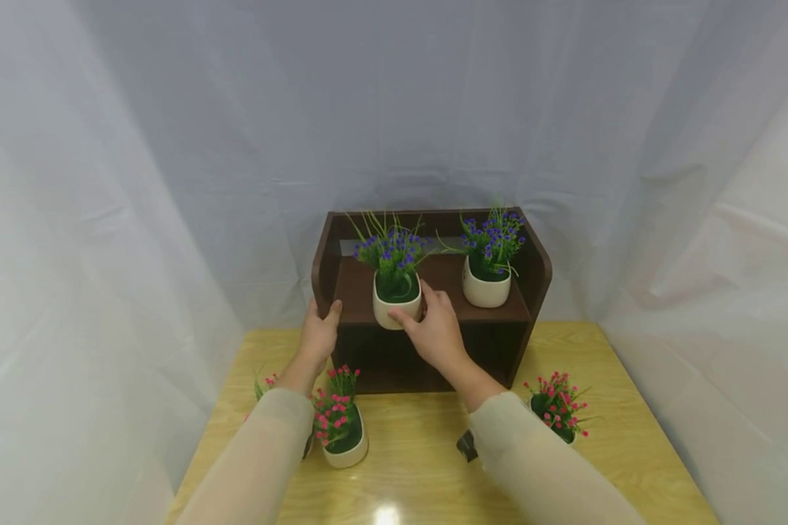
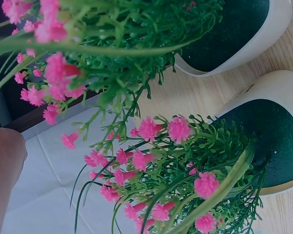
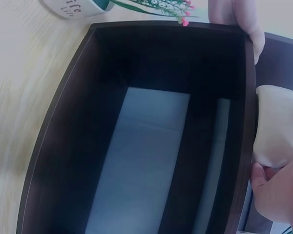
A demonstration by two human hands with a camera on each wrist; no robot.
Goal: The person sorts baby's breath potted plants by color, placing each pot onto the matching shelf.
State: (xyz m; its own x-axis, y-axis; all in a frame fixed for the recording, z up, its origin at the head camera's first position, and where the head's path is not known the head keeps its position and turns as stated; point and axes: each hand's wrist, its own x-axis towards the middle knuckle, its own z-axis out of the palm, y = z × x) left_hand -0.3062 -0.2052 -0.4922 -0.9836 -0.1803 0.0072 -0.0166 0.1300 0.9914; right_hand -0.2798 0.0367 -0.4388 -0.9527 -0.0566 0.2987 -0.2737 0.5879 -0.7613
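My right hand [image 1: 436, 332] grips a white flowerpot [image 1: 394, 310] with purple flowers, thumb on its front and fingers at its right side. This pot is at the front edge of the upper board of a dark brown wooden shelf [image 1: 427, 271]; in the right wrist view the pot [image 3: 278, 129] meets that edge. My left hand [image 1: 318, 339] holds the shelf's left side panel, thumb inside and the other fingers outside. A second white flowerpot [image 1: 486, 290] with purple flowers stands on the upper board at the right.
Pink-flowered white pots stand on the wooden table [image 1: 407, 467]: one pot [image 1: 346, 456] and another, partly hidden, by my left forearm, and pink flowers [image 1: 558, 408] by my right sleeve. A small black object [image 1: 466, 446] lies near that sleeve. White sheeting [image 1: 427, 109] surrounds the table.
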